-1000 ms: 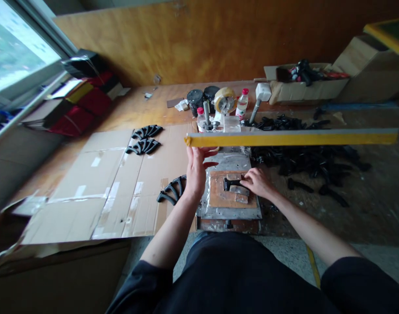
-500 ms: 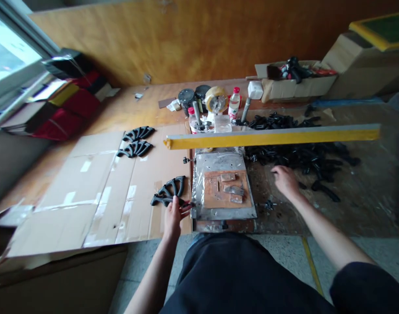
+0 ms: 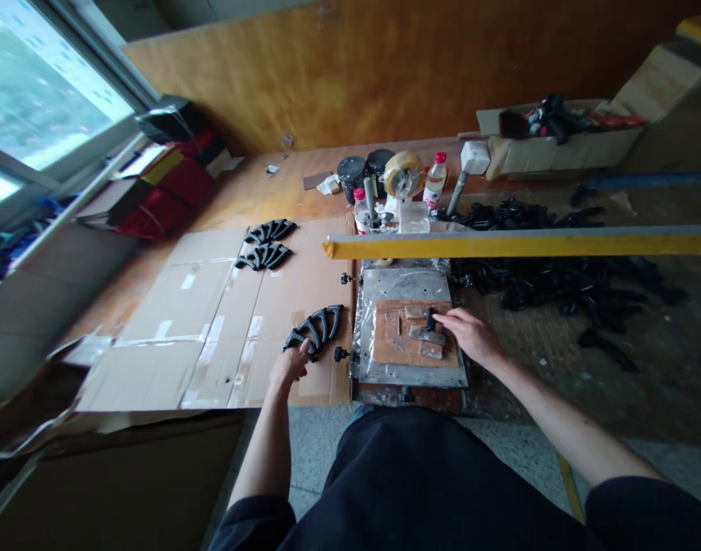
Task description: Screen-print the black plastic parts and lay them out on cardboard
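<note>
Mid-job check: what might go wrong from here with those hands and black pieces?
The right hand holds a black piece at the small blocks; it might settle crooked against them. The left hand is at the fanned pieces on the cardboard; a sideways brush could disarrange them. The yellow bar crosses beyond the hands; a forward reach might bump it.

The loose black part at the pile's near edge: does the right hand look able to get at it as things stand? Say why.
Probably not yet: the right hand holds another black part at the wooden board, though nothing visible blocks the loose part.
</note>
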`<state>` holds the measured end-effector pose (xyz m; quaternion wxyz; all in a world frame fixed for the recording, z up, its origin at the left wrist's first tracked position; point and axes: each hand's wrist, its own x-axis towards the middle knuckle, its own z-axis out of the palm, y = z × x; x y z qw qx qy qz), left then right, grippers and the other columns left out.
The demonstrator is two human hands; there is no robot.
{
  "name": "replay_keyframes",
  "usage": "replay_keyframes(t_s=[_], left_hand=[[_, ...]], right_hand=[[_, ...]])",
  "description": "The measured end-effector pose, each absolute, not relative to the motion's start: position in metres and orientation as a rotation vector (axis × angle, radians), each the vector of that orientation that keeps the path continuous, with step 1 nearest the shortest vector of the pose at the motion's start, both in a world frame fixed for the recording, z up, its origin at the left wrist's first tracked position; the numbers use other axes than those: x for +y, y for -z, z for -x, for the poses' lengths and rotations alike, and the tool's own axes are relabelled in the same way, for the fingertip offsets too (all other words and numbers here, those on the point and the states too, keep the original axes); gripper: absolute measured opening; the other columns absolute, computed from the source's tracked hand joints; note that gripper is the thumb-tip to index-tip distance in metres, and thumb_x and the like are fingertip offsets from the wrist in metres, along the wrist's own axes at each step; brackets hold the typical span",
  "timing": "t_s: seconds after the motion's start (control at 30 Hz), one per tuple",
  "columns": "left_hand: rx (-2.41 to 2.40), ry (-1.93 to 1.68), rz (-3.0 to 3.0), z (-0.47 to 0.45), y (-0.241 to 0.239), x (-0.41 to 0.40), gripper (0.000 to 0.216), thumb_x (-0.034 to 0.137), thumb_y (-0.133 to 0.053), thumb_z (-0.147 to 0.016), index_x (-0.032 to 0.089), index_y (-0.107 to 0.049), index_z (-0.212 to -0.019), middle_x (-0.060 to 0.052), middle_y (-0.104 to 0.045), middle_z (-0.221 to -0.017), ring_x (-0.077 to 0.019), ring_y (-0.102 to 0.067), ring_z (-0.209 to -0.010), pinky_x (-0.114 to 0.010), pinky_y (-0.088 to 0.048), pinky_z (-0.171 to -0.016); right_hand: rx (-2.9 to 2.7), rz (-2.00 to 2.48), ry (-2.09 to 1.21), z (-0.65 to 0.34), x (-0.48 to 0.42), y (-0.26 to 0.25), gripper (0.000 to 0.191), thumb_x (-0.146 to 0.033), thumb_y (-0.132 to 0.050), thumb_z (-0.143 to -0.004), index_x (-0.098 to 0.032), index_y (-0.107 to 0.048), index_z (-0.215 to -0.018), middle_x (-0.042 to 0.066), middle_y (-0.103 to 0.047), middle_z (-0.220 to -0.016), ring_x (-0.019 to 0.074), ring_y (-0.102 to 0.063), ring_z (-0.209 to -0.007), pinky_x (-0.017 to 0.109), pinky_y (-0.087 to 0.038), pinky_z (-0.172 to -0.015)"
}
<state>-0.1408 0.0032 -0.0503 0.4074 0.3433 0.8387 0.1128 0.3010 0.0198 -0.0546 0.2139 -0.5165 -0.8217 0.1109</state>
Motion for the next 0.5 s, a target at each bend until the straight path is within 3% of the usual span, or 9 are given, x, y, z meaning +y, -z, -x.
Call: replay_keyframes(t_s=[0.1,0.2,0.27,0.37,0.5], left_hand=[[1.967,-0.538,-1.032,0.113,0.009,0.034,0.049,0.059,-0.040,-0.090,0.016,-0.064,-0.090,0.000,-0.058,-0.051,-0.0121,-0.052,-0.042,-0.021,-0.042,-0.045],[1.552,-1.110,-1.237,0.060,-0.050,0.061,0.056,0.063,-0.044,-0.088,0.019,-0.058,-0.120,0.001,-0.062,-0.063,-0.0094,-0.053,-0.048,-0.019,-0.043,-0.049],[1.298,-1.302,-1.217,0.023,-0.087,0.070,0.061,0.066,-0.036,-0.090,0.016,-0.058,-0.119,-0.002,-0.063,-0.067,-0.0093,-0.054,-0.051,-0.020,-0.045,-0.052],[1.118,-1.286,-1.197,-0.011,-0.116,0.067,0.064,0.066,-0.030,-0.092,0.015,-0.061,-0.113,-0.004,-0.062,-0.067,-0.0111,-0.055,-0.053,-0.023,-0.046,-0.053],[1.176,-1.259,-1.159,-0.012,-0.103,0.033,0.057,0.065,-0.036,-0.091,0.020,-0.063,-0.111,-0.003,-0.063,-0.079,-0.0119,-0.055,-0.063,-0.023,-0.044,-0.057]], right_hand=[[-2.475,1.274,-0.202,-0.254,0.029,0.043,0.038,-0.012,-0.046,-0.092,-0.029,-0.070,-0.116,0.006,-0.064,-0.096,0.0190,-0.058,-0.091,0.030,-0.047,-0.081],[-2.585,1.257,-0.090,-0.238,0.031,0.040,0.037,-0.013,-0.053,-0.088,-0.028,-0.069,-0.118,0.007,-0.063,-0.092,0.0215,-0.055,-0.093,0.033,-0.047,-0.085],[-2.617,1.247,-0.062,-0.237,0.030,0.039,0.039,-0.014,-0.055,-0.087,-0.026,-0.067,-0.122,0.009,-0.063,-0.097,0.0231,-0.054,-0.096,0.036,-0.047,-0.088],[-2.643,1.249,-0.018,-0.248,0.029,0.036,0.038,-0.015,-0.057,-0.087,-0.029,-0.067,-0.122,0.009,-0.065,-0.104,0.0228,-0.056,-0.099,0.037,-0.049,-0.088],[-2.660,1.517,0.245,-0.297,0.042,0.025,0.029,-0.023,-0.049,-0.093,-0.026,-0.073,-0.109,0.005,-0.070,-0.094,0.0192,-0.062,-0.087,0.033,-0.056,-0.080]])
